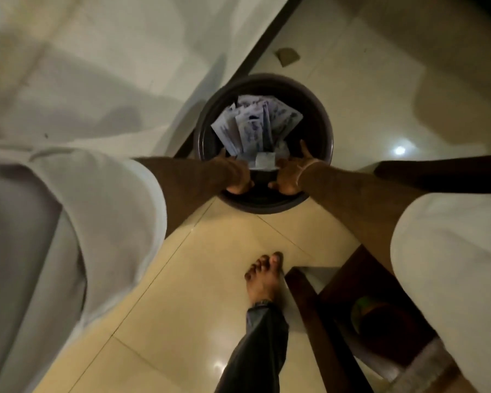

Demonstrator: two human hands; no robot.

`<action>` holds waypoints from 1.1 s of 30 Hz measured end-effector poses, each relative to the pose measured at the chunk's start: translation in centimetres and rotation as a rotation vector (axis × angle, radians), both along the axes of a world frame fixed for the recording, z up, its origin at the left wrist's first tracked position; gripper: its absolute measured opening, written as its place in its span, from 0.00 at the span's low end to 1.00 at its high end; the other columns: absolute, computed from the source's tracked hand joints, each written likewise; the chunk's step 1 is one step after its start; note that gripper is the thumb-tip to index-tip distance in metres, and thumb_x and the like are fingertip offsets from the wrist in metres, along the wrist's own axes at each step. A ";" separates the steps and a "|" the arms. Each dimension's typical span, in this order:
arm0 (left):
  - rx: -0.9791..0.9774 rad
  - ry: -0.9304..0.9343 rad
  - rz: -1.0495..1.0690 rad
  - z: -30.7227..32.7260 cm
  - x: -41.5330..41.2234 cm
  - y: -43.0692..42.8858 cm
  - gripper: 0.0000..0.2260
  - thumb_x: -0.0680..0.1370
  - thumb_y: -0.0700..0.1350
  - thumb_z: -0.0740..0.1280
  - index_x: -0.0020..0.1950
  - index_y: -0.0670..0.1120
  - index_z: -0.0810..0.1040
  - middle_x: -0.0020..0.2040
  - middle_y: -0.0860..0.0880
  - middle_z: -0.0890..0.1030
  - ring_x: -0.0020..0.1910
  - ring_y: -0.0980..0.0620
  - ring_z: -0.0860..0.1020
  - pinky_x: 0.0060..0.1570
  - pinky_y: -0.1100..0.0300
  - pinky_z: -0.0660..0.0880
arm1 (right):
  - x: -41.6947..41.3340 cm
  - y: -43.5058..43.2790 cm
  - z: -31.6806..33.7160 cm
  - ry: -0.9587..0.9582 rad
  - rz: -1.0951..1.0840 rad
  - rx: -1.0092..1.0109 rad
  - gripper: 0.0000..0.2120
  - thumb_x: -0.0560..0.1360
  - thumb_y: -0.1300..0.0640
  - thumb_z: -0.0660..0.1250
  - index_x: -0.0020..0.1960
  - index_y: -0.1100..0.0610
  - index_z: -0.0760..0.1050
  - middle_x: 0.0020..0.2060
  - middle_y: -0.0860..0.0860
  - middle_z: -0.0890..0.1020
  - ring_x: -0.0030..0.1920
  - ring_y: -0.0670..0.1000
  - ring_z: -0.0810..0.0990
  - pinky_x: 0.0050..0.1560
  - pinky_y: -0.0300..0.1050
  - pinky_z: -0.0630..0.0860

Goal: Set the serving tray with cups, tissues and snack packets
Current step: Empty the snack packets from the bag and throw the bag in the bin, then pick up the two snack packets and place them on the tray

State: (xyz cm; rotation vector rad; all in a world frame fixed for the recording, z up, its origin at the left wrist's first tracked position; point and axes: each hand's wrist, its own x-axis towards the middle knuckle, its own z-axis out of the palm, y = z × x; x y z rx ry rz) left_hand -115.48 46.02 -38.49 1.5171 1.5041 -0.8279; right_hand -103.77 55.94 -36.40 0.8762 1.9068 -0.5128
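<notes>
Seen from overhead, a person carries a dark round serving tray [318,114] out in front of the body, above a pale tiled floor [182,279], with a loose heap of pale printed snack packets [253,123] lying in its middle; no cups are visible. Left hand [237,177] and right hand [288,177] both close over the near rim, thumbs lying inside the tray toward the packets, fingers wrapped under the edge. Judging by its look, the tray is stiff and fairly light, while the packets are slippery and free to slide, so a level, two-handed hold at opposite points of the rim would suit it better. One bare foot [262,279] steps forward beside a dark wooden stool [338,321]
</notes>
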 end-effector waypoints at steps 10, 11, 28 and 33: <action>-0.058 -0.085 0.274 0.9 8.7 -15.9 0.26 0.82 0.55 0.57 0.79 0.54 0.54 0.77 0.44 0.60 0.74 0.41 0.63 0.74 0.45 0.59 | 0.4 0.5 2.4 0.084 -0.088 0.025 0.38 0.79 0.37 0.60 0.82 0.54 0.54 0.82 0.58 0.54 0.81 0.61 0.54 0.79 0.62 0.43; -0.071 -0.108 0.227 1.8 8.7 -15.4 0.25 0.83 0.54 0.56 0.79 0.54 0.54 0.77 0.44 0.60 0.73 0.41 0.63 0.73 0.45 0.59 | 0.5 0.5 3.4 0.112 -0.099 0.033 0.36 0.79 0.37 0.61 0.81 0.54 0.57 0.82 0.58 0.53 0.80 0.62 0.54 0.79 0.63 0.44; 0.674 -0.212 0.162 36.6 6.0 7.0 0.18 0.76 0.50 0.67 0.64 0.46 0.75 0.63 0.44 0.77 0.63 0.43 0.75 0.62 0.49 0.71 | 10.0 -2.2 34.7 0.619 -0.565 0.298 0.30 0.80 0.47 0.61 0.78 0.56 0.60 0.81 0.58 0.58 0.74 0.62 0.67 0.72 0.59 0.64; 0.863 -0.287 0.138 50.7 12.4 6.8 0.21 0.78 0.49 0.68 0.70 0.47 0.71 0.69 0.46 0.74 0.69 0.45 0.71 0.67 0.49 0.70 | 17.3 -2.6 48.2 0.725 -0.597 0.474 0.31 0.81 0.46 0.62 0.79 0.56 0.57 0.81 0.57 0.58 0.75 0.61 0.66 0.73 0.60 0.64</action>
